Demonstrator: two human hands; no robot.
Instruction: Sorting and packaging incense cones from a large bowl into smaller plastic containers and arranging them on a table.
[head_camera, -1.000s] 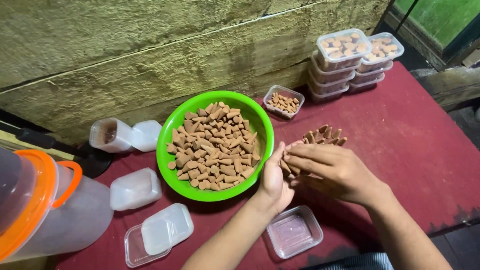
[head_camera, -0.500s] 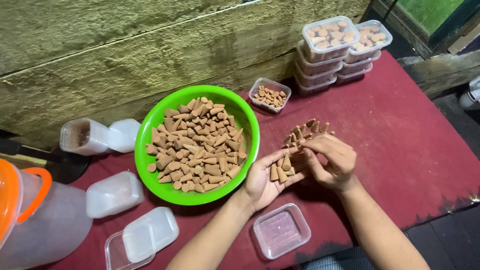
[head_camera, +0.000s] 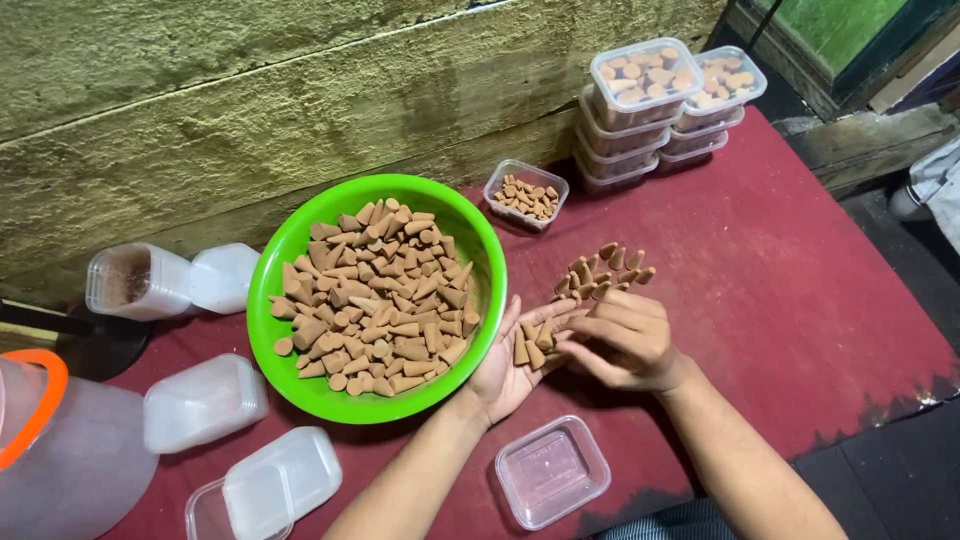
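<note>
My left hand (head_camera: 515, 362) lies palm up beside the green bowl (head_camera: 300, 385), cupping a few brown incense cones (head_camera: 533, 346). My right hand (head_camera: 625, 340) hovers just right of it, fingers curled and touching the cones in the left palm. A small group of cones (head_camera: 603, 270) stands upright on the red cloth just beyond my right hand. The bowl is heaped with many loose cones (head_camera: 375, 300). An empty clear plastic box (head_camera: 552, 471) sits on the cloth below my hands.
Stacked lidded boxes of cones (head_camera: 660, 100) stand at the back right; an open box with some cones (head_camera: 526, 195) sits behind the bowl. Empty boxes and lids (head_camera: 265, 485) lie at the left, beside a large translucent jar with an orange handle (head_camera: 50, 450). A rough wall runs behind.
The view has shifted. My left hand has opened palm up with cones in it, and my right hand has drawn back from the standing cones toward the left palm.
</note>
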